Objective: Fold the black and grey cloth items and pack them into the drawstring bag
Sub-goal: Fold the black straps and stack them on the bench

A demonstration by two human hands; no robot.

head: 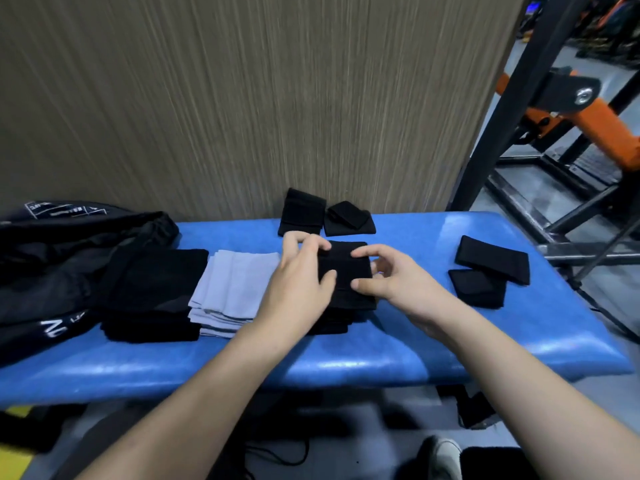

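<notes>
- Both hands, left point(300, 271) and right point(391, 275), are pinching my folded black cloth point(344, 268) atop a black stack point(341, 315).
- Just left of my grip, grey cloths point(230, 289) are lying.
- Farther left, the drawstring bag point(69, 258) is resting on the blue bench point(346, 362).

Counter point(450, 344) runs along wall point(242, 98). Bag point(52, 258) at left end. Right of it three stacks side by side point(152, 292) point(232, 289) point(346, 271); both hands on the rightmost. Two cloths point(301, 211) point(348, 220) behind it, two more point(491, 259) point(478, 287) at right.
</notes>
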